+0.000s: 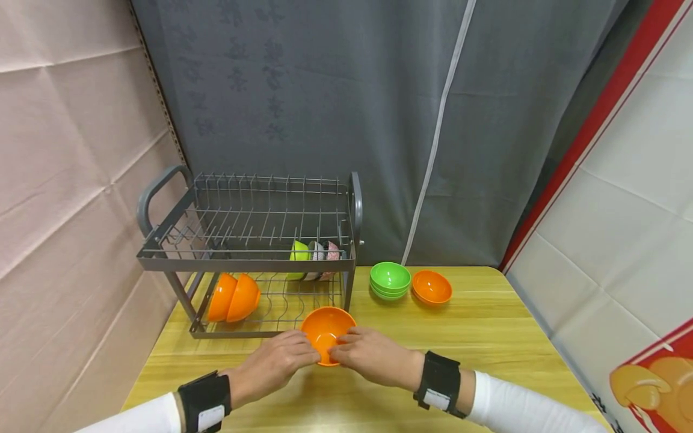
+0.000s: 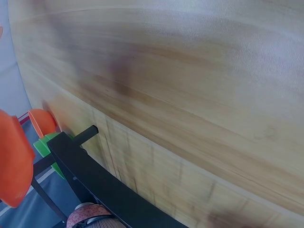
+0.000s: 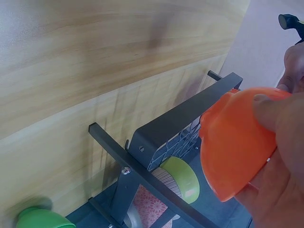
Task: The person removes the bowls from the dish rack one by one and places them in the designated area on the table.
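Note:
An orange bowl (image 1: 327, 322) is held up above the table, its mouth tipped toward me, just in front of the rack. My left hand (image 1: 283, 361) grips its left side by the rim. On the opposite side my right hand (image 1: 376, 359) holds the rim, fingers inside. The right wrist view shows the right thumb pressed on the outer wall of the bowl (image 3: 237, 137); part of the left hand appears beyond it. Only a piece of the bowl (image 2: 14, 164) enters the left wrist view, where the left hand is mostly out of sight.
A grey two-tier dish rack (image 1: 243, 264) stands at the left. On its lower tier, orange bowls (image 1: 234, 297) lean at the left, and a lime bowl (image 1: 299, 252) and patterned bowls (image 1: 331, 255) at the right. Green bowls (image 1: 390, 278) and orange bowls (image 1: 432, 287) sit stacked beside it.

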`<state>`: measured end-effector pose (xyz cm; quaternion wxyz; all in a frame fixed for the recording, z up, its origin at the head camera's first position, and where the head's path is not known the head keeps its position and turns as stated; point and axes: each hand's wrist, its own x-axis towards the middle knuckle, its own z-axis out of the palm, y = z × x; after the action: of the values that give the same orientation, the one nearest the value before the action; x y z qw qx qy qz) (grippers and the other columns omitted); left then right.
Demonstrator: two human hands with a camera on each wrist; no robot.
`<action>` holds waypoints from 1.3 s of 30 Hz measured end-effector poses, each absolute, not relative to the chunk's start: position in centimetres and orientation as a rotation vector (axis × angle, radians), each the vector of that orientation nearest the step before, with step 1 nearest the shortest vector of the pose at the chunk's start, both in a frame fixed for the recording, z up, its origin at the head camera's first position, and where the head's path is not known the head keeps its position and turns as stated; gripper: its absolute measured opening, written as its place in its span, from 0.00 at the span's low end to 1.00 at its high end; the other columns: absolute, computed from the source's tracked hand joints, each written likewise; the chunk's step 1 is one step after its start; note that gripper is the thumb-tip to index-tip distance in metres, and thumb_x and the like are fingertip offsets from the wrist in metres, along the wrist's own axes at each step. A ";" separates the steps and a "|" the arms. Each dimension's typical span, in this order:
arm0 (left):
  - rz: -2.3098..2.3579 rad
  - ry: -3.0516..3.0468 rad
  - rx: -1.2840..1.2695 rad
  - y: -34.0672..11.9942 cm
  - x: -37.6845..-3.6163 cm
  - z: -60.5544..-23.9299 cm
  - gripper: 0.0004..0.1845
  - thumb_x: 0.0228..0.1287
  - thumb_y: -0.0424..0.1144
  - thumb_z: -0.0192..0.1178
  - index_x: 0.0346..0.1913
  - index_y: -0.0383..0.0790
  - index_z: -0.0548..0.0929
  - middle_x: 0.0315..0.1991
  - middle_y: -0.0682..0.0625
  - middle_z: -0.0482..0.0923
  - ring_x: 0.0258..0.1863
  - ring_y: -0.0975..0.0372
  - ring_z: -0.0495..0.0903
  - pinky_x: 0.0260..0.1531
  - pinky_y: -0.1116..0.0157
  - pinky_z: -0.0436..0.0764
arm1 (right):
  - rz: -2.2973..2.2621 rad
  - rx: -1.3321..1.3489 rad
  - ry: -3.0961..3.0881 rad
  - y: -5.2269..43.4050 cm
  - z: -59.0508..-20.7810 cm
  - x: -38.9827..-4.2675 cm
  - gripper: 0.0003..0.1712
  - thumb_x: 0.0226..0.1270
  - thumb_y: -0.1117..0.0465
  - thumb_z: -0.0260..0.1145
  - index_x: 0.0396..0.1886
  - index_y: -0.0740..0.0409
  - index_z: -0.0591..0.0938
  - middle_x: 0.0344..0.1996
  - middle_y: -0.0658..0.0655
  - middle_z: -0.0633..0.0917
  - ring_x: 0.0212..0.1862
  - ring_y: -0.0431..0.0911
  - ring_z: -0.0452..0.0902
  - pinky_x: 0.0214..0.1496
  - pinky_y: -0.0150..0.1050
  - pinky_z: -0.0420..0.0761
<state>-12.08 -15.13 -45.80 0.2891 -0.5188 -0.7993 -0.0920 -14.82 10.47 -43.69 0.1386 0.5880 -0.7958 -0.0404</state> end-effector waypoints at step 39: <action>-0.054 -2.526 -1.440 -14.2 -10.8 -45.3 0.34 0.76 0.66 0.41 0.77 0.53 0.65 0.77 0.52 0.66 0.76 0.55 0.66 0.73 0.51 0.71 | -0.090 1.688 -2.450 13.2 -43.7 -14.3 0.06 0.68 0.53 0.67 0.43 0.42 0.85 0.38 0.38 0.90 0.41 0.34 0.84 0.50 0.32 0.82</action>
<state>-10.76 -14.22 -45.26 0.1165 -0.4919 -0.8626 -0.0184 -14.31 13.15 -43.66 0.0823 0.5652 -0.8203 -0.0301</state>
